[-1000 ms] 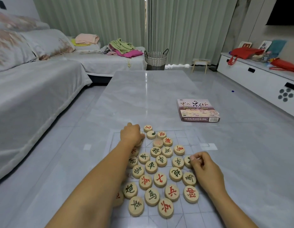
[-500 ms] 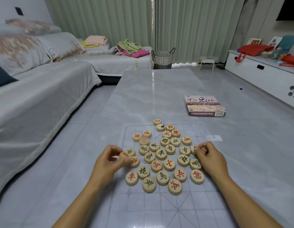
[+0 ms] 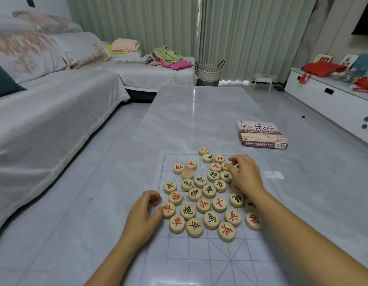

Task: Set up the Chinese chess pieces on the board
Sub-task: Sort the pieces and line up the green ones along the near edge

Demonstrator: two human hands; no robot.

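Grey sofa (image 3: 45, 120) at left; clothes pile (image 3: 166, 56) at far end; wicker basket (image 3: 208, 72) by green curtains (image 3: 158, 21); red bag (image 3: 321, 68) on white cabinet (image 3: 323, 100), upper right.

Wooden Chinese chess pieces (image 3: 209, 190) cluster on a clear gridded board (image 3: 199, 250) on a grey bench (image 3: 199, 112); left-hand grip (image 3: 141, 217) curled at their left edge, thumb touching a red-lettered piece (image 3: 168, 209); right-hand grip (image 3: 245, 176) curled over the far-right pieces.

Round pale wooden pieces (image 3: 209, 189), marked with red or dark characters, lie flat and face up in a loose, unsorted cluster at centre-right. They lie on the far half of the board (image 3: 199, 254), a faintly gridded sheet lying flat.
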